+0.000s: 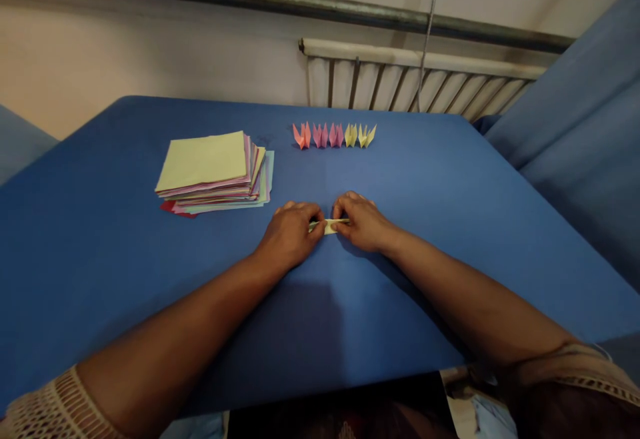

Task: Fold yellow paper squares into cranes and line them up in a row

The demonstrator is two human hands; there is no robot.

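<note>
Between my hands, low over the middle of the blue table, is a small folded piece of pale yellow paper [329, 227]. My left hand [295, 231] pinches its left end between thumb and fingers. At the other end, my right hand [364, 221] grips the paper the same way, fingertips bent down onto it. Both ends of the paper are hidden by my fingers, so I cannot make out its full folded shape.
A thick stack of coloured paper sheets [205, 162], yellow on top, lies to the left. Several small folded paper figures stand in a row at the back, among them an orange one [302, 136] and a yellow one [367, 137]. Behind the table [425, 179] is a radiator [390, 59].
</note>
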